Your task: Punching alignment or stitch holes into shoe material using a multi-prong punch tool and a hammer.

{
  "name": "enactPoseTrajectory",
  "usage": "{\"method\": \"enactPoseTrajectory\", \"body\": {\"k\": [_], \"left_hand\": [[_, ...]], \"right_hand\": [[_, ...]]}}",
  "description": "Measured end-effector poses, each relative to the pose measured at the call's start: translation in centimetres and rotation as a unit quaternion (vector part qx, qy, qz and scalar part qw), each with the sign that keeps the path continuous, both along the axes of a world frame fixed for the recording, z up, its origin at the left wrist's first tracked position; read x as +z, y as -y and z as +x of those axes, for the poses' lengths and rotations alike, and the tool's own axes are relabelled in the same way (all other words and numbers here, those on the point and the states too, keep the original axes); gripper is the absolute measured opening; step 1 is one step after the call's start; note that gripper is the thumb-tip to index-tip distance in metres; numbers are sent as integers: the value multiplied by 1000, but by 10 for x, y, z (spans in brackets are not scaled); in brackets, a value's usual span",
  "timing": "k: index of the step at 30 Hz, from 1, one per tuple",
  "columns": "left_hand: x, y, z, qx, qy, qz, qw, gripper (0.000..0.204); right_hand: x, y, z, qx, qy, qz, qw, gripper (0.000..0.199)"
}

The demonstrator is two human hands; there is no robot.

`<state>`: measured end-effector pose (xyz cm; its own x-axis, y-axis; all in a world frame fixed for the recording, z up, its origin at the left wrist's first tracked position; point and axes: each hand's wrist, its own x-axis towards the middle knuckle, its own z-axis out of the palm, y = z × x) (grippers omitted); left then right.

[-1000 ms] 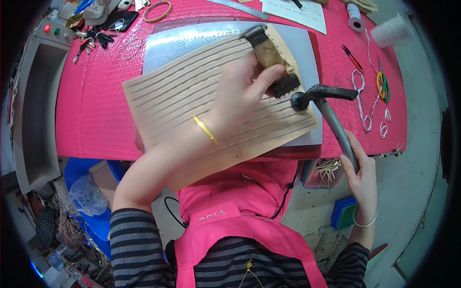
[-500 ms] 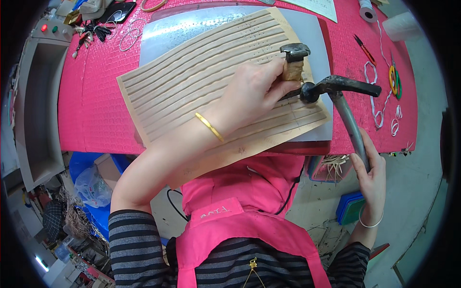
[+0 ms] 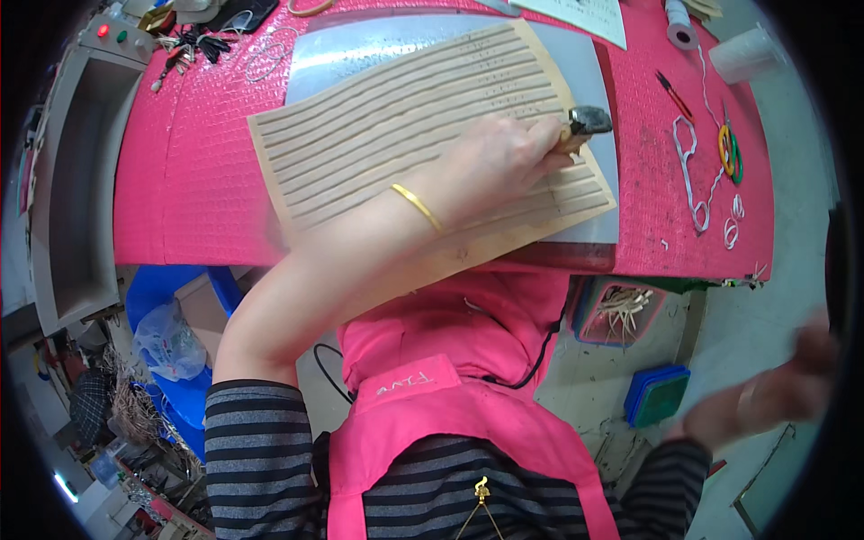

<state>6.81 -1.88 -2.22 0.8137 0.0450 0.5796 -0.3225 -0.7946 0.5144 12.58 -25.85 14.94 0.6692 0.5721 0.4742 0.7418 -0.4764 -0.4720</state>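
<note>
Nearest, a pink apron (image 3: 423, 450) covers the person's chest over a striped shirt. Low on the right, a stacked pair of blue and green boxes (image 3: 661, 396) sits below the bench. The right hand (image 3: 783, 373) is out at the right rim, blurred and partly lost in the dark edge, so how far it is open and whether it has hold of anything cannot be told. Further in, a bin of pale strips (image 3: 621, 313) stands just beyond the apron. The left forearm, with a gold bangle (image 3: 416, 207), crosses a tan grooved sheet (image 3: 360, 135), whose near edge overhangs the pink bench (image 3: 198, 180). The left hand (image 3: 513, 153) is closed around a metal-headed tool (image 3: 589, 120) over the sheet's right end, near rows of small dark marks. Beneath the sheet lies a pale board (image 3: 585, 63). Right of it are scissors (image 3: 731, 153) and white cord (image 3: 697, 211); beyond those, red-handled snips (image 3: 673, 94), then a thread spool (image 3: 681, 36) and a translucent cup (image 3: 747, 56).
</note>
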Motion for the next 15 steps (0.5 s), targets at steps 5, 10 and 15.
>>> {"method": "enactPoseTrajectory", "body": {"k": [5, 10, 15], "left_hand": [[-1, -4, -9, -5, -46, 41, 998, 21], [3, -5, -15, -10, -17, 42, 999, 21], [11, 4, -17, 21, -24, -432, 901, 18]], "right_hand": [[-16, 19, 3, 69, -150, -228, 960, 44], [-72, 0, 0, 28, -253, -185, 949, 40], [-90, 8, -1, 19, -267, -167, 949, 42]]}}
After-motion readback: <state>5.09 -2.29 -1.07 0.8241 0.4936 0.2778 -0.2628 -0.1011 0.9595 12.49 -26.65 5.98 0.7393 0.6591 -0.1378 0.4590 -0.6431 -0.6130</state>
